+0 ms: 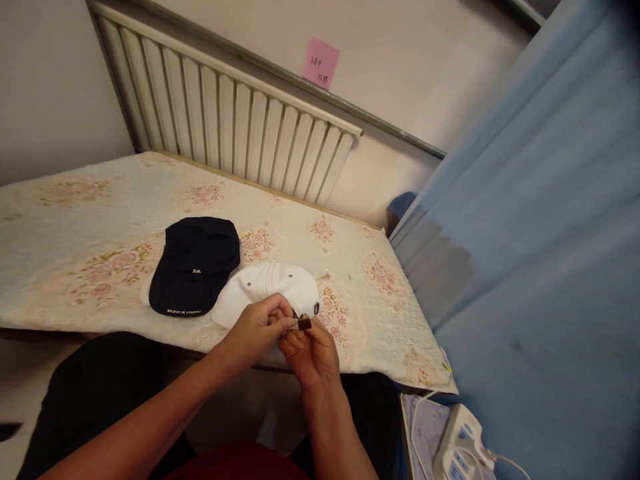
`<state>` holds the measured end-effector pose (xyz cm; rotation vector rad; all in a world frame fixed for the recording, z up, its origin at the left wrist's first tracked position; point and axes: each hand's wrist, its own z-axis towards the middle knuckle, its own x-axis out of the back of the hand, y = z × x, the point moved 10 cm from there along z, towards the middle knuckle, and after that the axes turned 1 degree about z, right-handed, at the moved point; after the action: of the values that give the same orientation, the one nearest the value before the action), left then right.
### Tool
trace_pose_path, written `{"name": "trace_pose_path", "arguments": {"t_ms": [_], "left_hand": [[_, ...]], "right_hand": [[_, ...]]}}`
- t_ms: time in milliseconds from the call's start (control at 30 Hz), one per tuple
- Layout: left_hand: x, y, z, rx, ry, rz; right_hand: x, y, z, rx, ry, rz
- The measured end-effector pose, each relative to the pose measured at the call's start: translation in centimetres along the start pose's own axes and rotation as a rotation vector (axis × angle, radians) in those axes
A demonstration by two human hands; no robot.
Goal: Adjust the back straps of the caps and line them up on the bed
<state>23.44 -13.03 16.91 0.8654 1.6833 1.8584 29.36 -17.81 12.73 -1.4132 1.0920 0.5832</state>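
Seen from above, a person sits with dark-trousered knees at the edge of a bed spread with a pale floral sheet (pixel 280 233). Both hands meet over its near edge. The left hand (pixel 267 320) comes in from the left, thumb and forefinger pinched together at the left end of a small dark tab (pixel 304 323). The right hand (pixel 314 350) is turned partly palm up, its thumb and a finger pinching the tab's right side, the other fingers curled below. The tab therefore sits between the two sets of fingertips, just right of the left hand and at the top of the right.

Directly behind the hands, a white cap (pixel 273 283) lies on the sheet, its lower edge partly hidden by them; whether the tab is joined to it cannot be told. Touching or nearly touching the white cap on the left is a black cap (pixel 200 263) with small white lettering on its brim, well apart from the right hand.
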Motion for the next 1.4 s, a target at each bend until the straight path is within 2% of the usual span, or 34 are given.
{"name": "trace_pose_path", "arguments": {"t_ms": [233, 567, 833, 1100, 1400], "left_hand": [[-0.2, 1.2, -0.6, -0.037, -0.027, 0.052], [0.4, 1.2, -0.8, -0.034, 0.052, 0.062], [-0.4, 3.2, -1.6, -0.080, -0.064, 0.139], [0.7, 0.6, -1.2, 0.007, 0.060, 0.024], [0.4, 0.8, -1.3, 0.023, 0.067, -0.044]], "right_hand": [[0.6, -0.1, -0.1, 0.012, 0.064, -0.001], [-0.3, -0.2, -0.3, 0.053, 0.014, -0.103], [0.6, -0.7, -0.5, 0.072, 0.097, -0.092], [0.0, -0.5, -0.5, 0.046, 0.012, -0.093], [-0.4, 0.1, -0.7, 0.075, -0.022, -0.106]]}}
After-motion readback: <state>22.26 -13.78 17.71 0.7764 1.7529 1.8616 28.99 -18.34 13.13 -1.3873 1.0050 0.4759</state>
